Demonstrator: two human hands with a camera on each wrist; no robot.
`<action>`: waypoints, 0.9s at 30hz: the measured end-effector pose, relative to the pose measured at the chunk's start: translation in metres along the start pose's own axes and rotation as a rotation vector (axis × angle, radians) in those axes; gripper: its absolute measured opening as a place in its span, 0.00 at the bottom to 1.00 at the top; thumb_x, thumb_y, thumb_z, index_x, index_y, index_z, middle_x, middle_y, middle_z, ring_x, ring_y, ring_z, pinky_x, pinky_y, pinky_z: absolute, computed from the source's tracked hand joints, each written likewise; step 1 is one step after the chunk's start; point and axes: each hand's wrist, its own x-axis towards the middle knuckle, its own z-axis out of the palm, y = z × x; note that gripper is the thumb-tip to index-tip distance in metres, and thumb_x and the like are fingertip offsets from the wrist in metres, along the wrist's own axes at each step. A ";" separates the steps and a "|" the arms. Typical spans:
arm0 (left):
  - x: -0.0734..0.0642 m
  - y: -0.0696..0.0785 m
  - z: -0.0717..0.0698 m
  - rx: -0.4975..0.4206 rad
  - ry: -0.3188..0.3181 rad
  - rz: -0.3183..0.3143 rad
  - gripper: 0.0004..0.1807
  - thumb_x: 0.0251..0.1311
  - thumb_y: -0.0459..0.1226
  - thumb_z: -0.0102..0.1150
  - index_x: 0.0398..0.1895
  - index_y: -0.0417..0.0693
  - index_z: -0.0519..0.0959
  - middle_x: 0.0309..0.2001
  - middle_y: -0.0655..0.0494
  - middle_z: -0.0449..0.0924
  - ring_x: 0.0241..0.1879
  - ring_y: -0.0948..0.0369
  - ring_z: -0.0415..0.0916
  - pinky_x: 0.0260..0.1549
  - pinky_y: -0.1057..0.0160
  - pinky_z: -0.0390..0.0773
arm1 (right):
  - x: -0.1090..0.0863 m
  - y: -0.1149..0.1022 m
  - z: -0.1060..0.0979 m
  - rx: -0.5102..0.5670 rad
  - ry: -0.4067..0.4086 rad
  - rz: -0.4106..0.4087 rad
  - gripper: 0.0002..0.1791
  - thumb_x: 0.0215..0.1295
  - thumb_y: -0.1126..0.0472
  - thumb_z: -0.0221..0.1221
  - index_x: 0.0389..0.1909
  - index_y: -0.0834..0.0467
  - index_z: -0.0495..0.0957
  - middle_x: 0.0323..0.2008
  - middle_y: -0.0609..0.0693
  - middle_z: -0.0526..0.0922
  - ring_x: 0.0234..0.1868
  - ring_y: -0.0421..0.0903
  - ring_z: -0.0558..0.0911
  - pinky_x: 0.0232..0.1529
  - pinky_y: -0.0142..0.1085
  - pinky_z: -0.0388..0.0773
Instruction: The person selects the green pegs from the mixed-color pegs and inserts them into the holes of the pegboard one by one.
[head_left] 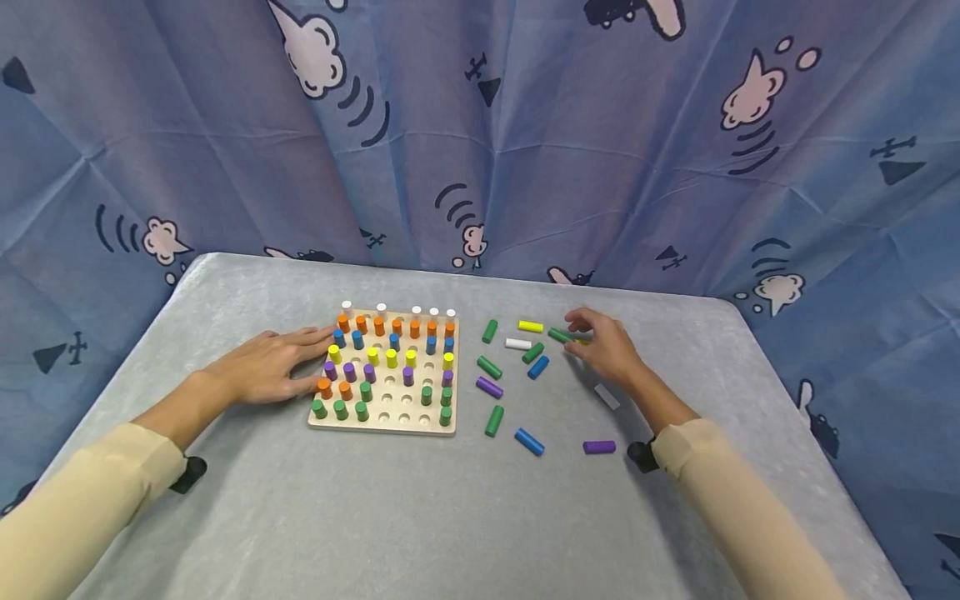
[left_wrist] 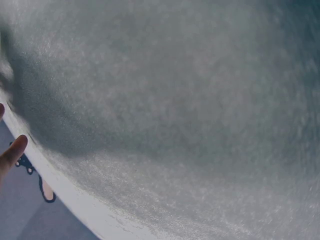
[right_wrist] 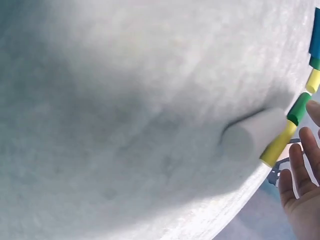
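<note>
A wooden pegboard [head_left: 405,422] carries rows of white, orange, blue, yellow, purple and green pegs, with some holes bare. My left hand [head_left: 273,367] lies flat at the board's left edge, its fingertips touching that side. Only fingertips [left_wrist: 15,150] of it show in the left wrist view. To the right of the loose pegs, my right hand [head_left: 606,346] hovers low with fingers loosely bent and spread. Below its fingers lies a yellow peg [right_wrist: 278,145], end to end with a green peg [head_left: 558,335]. Nothing shows pinched between thumb and fingers.
Loose pegs lie right of the board, among them a yellow peg [head_left: 531,326], a white peg [head_left: 518,343] and a blue peg [head_left: 529,442]. A purple peg [head_left: 599,447] and a whitish peg [right_wrist: 260,132] lie nearer the right forearm. A patterned curtain [head_left: 480,142] hangs behind the table.
</note>
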 end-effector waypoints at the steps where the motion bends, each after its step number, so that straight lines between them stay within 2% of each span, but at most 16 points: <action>1: 0.000 0.000 0.000 -0.001 0.000 -0.002 0.37 0.70 0.55 0.52 0.74 0.43 0.63 0.77 0.48 0.56 0.72 0.42 0.58 0.59 0.34 0.67 | 0.000 0.001 0.001 -0.003 -0.005 0.005 0.24 0.63 0.69 0.64 0.61 0.64 0.74 0.54 0.63 0.81 0.59 0.60 0.77 0.61 0.57 0.70; 6: 0.000 0.001 0.000 -0.001 -0.001 -0.004 0.37 0.70 0.55 0.51 0.74 0.43 0.63 0.76 0.48 0.56 0.72 0.42 0.58 0.58 0.34 0.67 | 0.000 0.005 0.005 -0.021 -0.027 0.019 0.23 0.64 0.70 0.63 0.60 0.64 0.74 0.53 0.64 0.81 0.56 0.60 0.78 0.62 0.57 0.70; 27: 0.000 -0.001 0.000 -0.004 -0.001 -0.004 0.37 0.70 0.55 0.52 0.74 0.43 0.63 0.77 0.48 0.55 0.72 0.43 0.58 0.59 0.34 0.67 | 0.007 0.006 0.008 -0.085 -0.014 -0.009 0.21 0.65 0.70 0.61 0.59 0.66 0.74 0.49 0.65 0.83 0.50 0.58 0.82 0.56 0.55 0.75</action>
